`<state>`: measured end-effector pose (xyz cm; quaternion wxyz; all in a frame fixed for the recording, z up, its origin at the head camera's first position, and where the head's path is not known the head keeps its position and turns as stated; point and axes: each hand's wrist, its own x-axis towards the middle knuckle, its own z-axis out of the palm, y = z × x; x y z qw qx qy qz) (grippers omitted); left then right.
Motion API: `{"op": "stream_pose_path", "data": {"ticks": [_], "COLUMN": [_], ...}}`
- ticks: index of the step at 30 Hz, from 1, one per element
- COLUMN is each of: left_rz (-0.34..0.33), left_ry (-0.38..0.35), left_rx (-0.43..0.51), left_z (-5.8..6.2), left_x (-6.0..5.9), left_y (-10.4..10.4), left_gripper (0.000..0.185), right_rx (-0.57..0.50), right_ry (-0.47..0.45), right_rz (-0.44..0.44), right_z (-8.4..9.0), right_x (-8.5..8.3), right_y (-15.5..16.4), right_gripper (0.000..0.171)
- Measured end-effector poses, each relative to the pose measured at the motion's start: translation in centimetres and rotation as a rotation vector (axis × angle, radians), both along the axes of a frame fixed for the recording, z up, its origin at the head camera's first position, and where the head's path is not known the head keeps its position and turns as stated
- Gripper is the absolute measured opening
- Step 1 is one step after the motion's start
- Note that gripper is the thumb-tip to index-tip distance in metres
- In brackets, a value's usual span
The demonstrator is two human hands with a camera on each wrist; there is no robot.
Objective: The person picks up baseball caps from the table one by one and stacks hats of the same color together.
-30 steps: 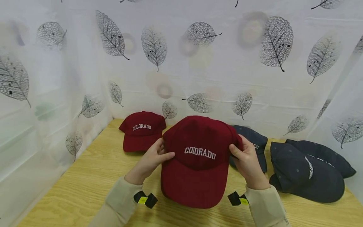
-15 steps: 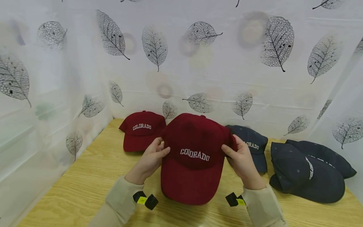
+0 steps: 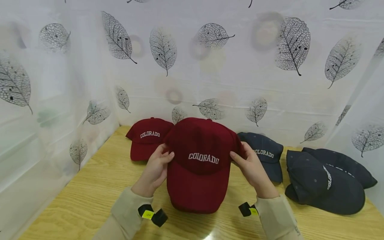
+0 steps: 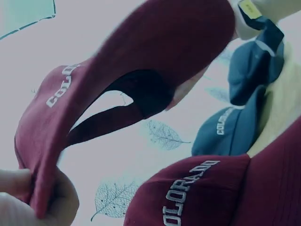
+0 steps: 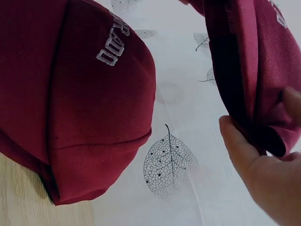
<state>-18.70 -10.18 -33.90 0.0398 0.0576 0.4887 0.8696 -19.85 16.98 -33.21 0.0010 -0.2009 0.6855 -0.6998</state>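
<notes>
A dark red baseball cap with white COLORADO lettering is held up in front of me, brim down and front towards me. My left hand pinches its left side, the thumb on the front and the fingers behind. At the opposite side my right hand grips the edge the same way. The left wrist view shows the hollow underside of the held cap and its back strap. Behind it to the left, a second red COLORADO cap sits on the table, partly covered by the held one.
A dark blue COLORADO cap stands behind my right hand. Two more dark caps lie overlapping at the right, the front cap partly covering the rear cap. A leaf-patterned curtain encloses the wooden table.
Both hands have carried the held red cap left and slightly upward. More of the blue cap's lettering shows now, and the second red cap is a little more covered.
</notes>
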Motion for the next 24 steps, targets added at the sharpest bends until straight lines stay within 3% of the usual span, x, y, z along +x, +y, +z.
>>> {"op": "stream_pose_path", "data": {"ticks": [3, 8, 12, 18, 24], "left_rz": [0.038, 0.084, 0.094, 0.01, -0.13], "left_ry": [-0.047, -0.107, -0.084, -0.085, -0.072], "left_rx": [0.012, 0.076, 0.059, -0.105, -0.27], "left_z": [-0.1, -0.5, -1.0, -1.7, -2.5], "left_x": [-0.2, -0.8, -1.3, -1.7, -2.4], "left_y": [-0.1, -0.2, -0.4, -0.8, -1.6], "left_gripper": [0.035, 0.047, 0.041, 0.018, 0.033], "right_rx": [0.012, -0.02, 0.116, 0.256, 0.315], "right_ry": [-0.045, -0.065, -0.027, -0.044, -0.093], "right_rz": [-0.047, -0.101, -0.108, -0.039, 0.038], "right_z": [-0.1, -0.4, -0.7, -1.2, -1.5], "right_x": [-0.1, -0.5, -0.7, -1.1, -1.4], "right_y": [0.0, -0.1, 0.1, 0.4, 0.4], "right_gripper": [0.037, 0.028, 0.018, 0.03, 0.04]}}
